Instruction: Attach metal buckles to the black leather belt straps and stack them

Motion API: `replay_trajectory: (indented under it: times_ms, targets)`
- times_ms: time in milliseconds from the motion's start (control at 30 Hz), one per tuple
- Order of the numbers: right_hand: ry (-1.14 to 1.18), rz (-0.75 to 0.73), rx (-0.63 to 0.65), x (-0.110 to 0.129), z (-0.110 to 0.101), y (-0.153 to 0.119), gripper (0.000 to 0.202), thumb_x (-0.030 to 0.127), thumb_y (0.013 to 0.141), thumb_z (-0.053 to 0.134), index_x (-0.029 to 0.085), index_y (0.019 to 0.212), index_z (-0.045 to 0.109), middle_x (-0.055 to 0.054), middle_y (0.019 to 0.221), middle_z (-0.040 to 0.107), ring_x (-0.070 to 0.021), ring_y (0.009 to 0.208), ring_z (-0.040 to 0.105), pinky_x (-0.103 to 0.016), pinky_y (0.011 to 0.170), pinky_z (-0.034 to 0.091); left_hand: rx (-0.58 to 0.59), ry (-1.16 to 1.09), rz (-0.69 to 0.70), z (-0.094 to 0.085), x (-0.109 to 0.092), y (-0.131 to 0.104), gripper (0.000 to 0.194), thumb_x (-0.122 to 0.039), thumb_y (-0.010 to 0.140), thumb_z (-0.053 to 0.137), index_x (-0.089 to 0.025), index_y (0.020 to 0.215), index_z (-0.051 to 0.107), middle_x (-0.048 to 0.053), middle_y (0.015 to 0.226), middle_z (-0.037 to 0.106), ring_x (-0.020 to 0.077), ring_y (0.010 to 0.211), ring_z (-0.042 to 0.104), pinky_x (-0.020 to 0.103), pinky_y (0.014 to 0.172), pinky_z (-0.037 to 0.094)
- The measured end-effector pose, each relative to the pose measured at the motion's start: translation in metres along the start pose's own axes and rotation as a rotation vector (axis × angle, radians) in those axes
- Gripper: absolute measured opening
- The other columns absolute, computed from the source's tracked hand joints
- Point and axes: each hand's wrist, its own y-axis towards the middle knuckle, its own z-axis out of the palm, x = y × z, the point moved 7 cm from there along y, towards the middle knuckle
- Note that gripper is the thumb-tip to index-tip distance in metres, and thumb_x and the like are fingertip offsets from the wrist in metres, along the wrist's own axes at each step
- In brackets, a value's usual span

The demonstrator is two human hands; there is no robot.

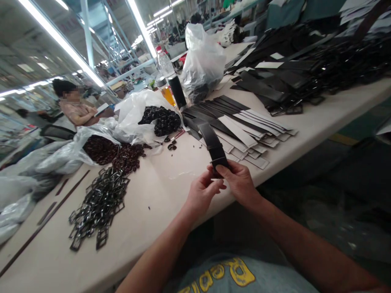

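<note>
A wide black strap (pixel 209 136), bent over at its upper end, is held up over the table's front edge. My right hand (pixel 242 183) is closed on its lower part, the thumb pressed on the front face. My left hand (pixel 201 195) is closed against the strap's lower left side, fingers curled and partly hidden behind it. A narrow black band or bar crosses the strap just above my right thumb; its exact kind is unclear. Behind the strap lies a fanned stack of black and white strips (pixel 244 130).
Black rectangular buckles (pixel 99 203) form a pile at the left, beside small dark brown pieces (pixel 128 156). Bags with black loops (pixel 163 120), a bottle of yellow liquid (pixel 167 94) and a white plastic bag (pixel 203 57) stand behind. More black straps (pixel 271 85) cover the right. A person (pixel 75 108) sits beyond the table.
</note>
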Motion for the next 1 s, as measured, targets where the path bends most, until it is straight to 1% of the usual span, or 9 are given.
replay_trajectory:
  times_ms: [67,133,267,333,400,567,767,867,1000]
  targets:
    - [-0.108,-0.095,-0.017,0.006,-0.005,0.008,0.028,0.045,0.074,0.078,0.019,0.084,0.078,-0.005,0.08,0.076,-0.0183,0.072,0.068,-0.029,0.065,0.054,-0.031,0.294,0.094,-0.025,-0.009,0.007,0.023,-0.035,0.081,0.07,-0.018,0.097,0.073,0.006,0.094,0.074,0.0153,0.071,0.067,0.026,0.064,0.052]
    - [-0.187,-0.134,-0.021,0.006,-0.01,0.014,0.026,0.043,0.077,0.077,0.018,0.082,0.078,-0.006,0.08,0.077,-0.0187,0.075,0.069,-0.031,0.072,0.055,-0.136,0.597,0.169,-0.061,-0.02,0.019,0.021,-0.033,0.086,0.063,-0.019,0.097,0.074,0.006,0.091,0.075,0.0153,0.071,0.068,0.026,0.065,0.053]
    - [-0.112,-0.071,0.003,-0.004,-0.013,0.018,0.034,0.049,0.077,0.078,0.017,0.086,0.074,-0.006,0.08,0.077,-0.019,0.068,0.072,-0.032,0.069,0.058,-0.368,0.866,0.178,-0.136,-0.037,0.057,0.017,-0.028,0.086,0.062,-0.02,0.093,0.075,0.005,0.091,0.074,0.0184,0.074,0.068,0.031,0.075,0.052]
    - [-0.081,-0.067,0.016,-0.007,-0.012,0.018,0.038,0.053,0.076,0.078,0.017,0.087,0.072,-0.005,0.079,0.076,-0.0184,0.065,0.072,-0.032,0.067,0.059,-0.442,0.957,0.178,-0.161,-0.041,0.078,0.018,-0.025,0.083,0.064,-0.02,0.096,0.076,0.008,0.1,0.073,0.0221,0.084,0.069,0.035,0.086,0.051]
    - [-0.095,-0.078,0.024,-0.007,-0.011,0.017,0.04,0.055,0.077,0.077,0.016,0.087,0.07,-0.005,0.076,0.075,-0.0177,0.062,0.071,-0.03,0.064,0.059,-0.469,1.017,0.17,-0.176,-0.038,0.097,0.023,-0.021,0.08,0.066,-0.02,0.101,0.076,0.01,0.109,0.071,0.0263,0.097,0.068,0.038,0.094,0.048]
    - [-0.201,-0.096,0.071,-0.007,-0.008,0.014,0.042,0.058,0.082,0.072,0.016,0.086,0.066,-0.005,0.072,0.073,-0.0169,0.056,0.069,-0.027,0.053,0.055,-0.443,1.048,0.134,-0.191,-0.024,0.13,0.019,-0.017,0.073,0.07,-0.021,0.089,0.079,0.011,0.105,0.074,0.03,0.104,0.066,0.039,0.098,0.046]
    - [-0.255,-0.083,0.118,-0.009,-0.005,0.014,0.038,0.053,0.083,0.071,0.015,0.083,0.066,-0.004,0.07,0.072,-0.016,0.053,0.068,-0.027,0.051,0.053,-0.505,0.867,0.106,-0.201,-0.027,0.132,0.008,-0.019,0.07,0.072,-0.019,0.077,0.075,0.006,0.076,0.073,0.0249,0.083,0.069,0.037,0.082,0.052]
    - [-0.246,-0.049,0.1,-0.011,-0.005,0.015,0.036,0.05,0.08,0.073,0.015,0.084,0.067,-0.003,0.069,0.071,-0.0154,0.052,0.067,-0.026,0.05,0.052,-0.468,0.685,0.112,-0.183,-0.026,0.121,0.019,-0.028,0.076,0.069,-0.016,0.09,0.072,0.005,0.073,0.073,0.0185,0.067,0.069,0.032,0.068,0.055]
    - [-0.209,-0.024,0.098,-0.011,-0.003,0.015,0.033,0.047,0.078,0.074,0.015,0.084,0.067,-0.001,0.066,0.067,-0.0128,0.047,0.063,-0.024,0.046,0.05,-0.344,0.427,0.117,-0.136,-0.025,0.088,0.034,-0.041,0.076,0.07,-0.015,0.098,0.07,0.007,0.082,0.076,0.0158,0.064,0.071,0.029,0.064,0.057]
